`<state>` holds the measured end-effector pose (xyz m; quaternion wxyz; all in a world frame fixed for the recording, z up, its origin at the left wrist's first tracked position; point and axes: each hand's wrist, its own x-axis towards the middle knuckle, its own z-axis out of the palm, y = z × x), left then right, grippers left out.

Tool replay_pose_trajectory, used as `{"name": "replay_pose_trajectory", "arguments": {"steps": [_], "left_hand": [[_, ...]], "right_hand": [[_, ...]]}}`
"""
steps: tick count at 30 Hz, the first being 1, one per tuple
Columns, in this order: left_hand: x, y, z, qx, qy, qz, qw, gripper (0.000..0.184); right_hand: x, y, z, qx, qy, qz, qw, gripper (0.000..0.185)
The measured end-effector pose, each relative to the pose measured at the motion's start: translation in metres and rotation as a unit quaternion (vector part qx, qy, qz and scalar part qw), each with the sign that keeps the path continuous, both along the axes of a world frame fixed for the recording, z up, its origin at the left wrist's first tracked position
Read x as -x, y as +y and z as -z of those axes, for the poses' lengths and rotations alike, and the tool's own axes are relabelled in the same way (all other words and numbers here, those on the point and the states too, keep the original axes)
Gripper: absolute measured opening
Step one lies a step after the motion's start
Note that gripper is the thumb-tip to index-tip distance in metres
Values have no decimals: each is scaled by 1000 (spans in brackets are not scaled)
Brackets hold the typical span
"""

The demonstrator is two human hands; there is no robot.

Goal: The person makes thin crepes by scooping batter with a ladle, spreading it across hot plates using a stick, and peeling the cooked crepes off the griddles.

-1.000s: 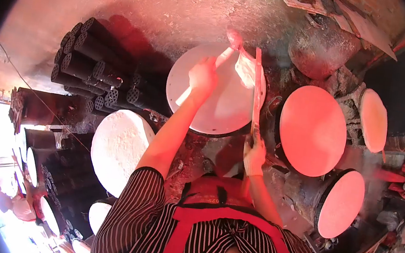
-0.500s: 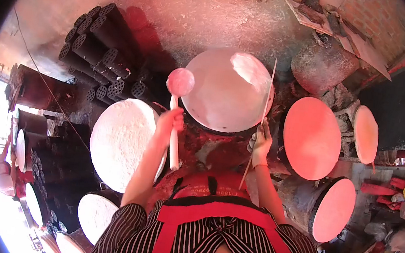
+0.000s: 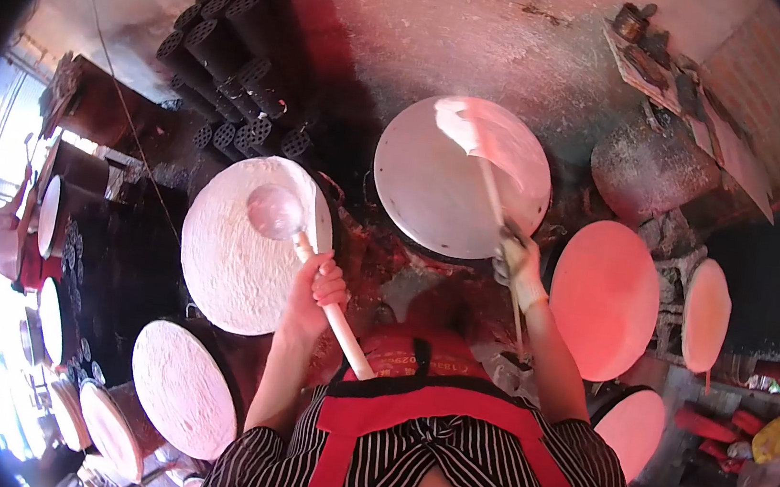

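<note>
My left hand is wrapped round the pale handle of a ladle. The ladle's round bowl hangs over a round griddle covered with a white, rough-surfaced layer. My right hand grips a long thin wooden stick at the near edge of the middle griddle. The stick's far end meets a pale, folded-looking patch on that griddle, beside a bright white patch; whether it lies under or on top, I cannot tell.
Pinkish round tops stand at right, and another white-covered griddle at lower left. Dark, holed coal cylinders are stacked by the wall. A cluttered shelf juts out at upper right. Another person is at far left.
The ladle has swung from beside the middle griddle to over the left one. The stick's far end has moved left from the griddle's right edge to the pale patch. The view has shifted.
</note>
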<state>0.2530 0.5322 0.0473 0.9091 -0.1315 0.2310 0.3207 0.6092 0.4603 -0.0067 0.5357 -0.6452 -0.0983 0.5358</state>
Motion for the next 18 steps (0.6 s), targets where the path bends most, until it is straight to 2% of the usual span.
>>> {"name": "replay_pose_trajectory", "arguments": {"steps": [1,2,4,7,9,10,13,14,15,16,18], "left_hand": [[1,-4,-6,-10,9,-26,1000,30],[3,-9,-8,-18,19,-50,998,29],[4,-22,-7,-20,5,-96,995,25],[2,-42,-9,12,17,-148,989,26],[3,-55,0,24,-17,-180,983,27],[3,-61,4,28,-33,-195,980,27],[4,-80,8,43,-58,-232,970,30],[4,-86,9,51,-66,-244,966,31],[6,-92,17,64,-66,-244,965,29],[-2,-94,10,72,24,-257,963,28],[-25,-100,-9,91,203,-276,935,26]], "right_hand": [[-18,-5,19,39,-40,64,996,38],[-27,-8,29,22,-52,133,990,40],[-45,0,24,-4,-70,95,993,37],[-49,32,22,13,-51,-109,993,43],[-53,40,34,24,-9,-148,989,40],[-54,38,27,29,8,-160,987,36],[-76,7,-13,-16,-9,-271,963,42],[-102,1,4,-53,-11,-300,952,47],[-123,2,15,-33,-30,-284,958,47],[-140,6,25,-13,-49,-266,963,46],[-158,32,45,8,-102,-147,984,41]]}}
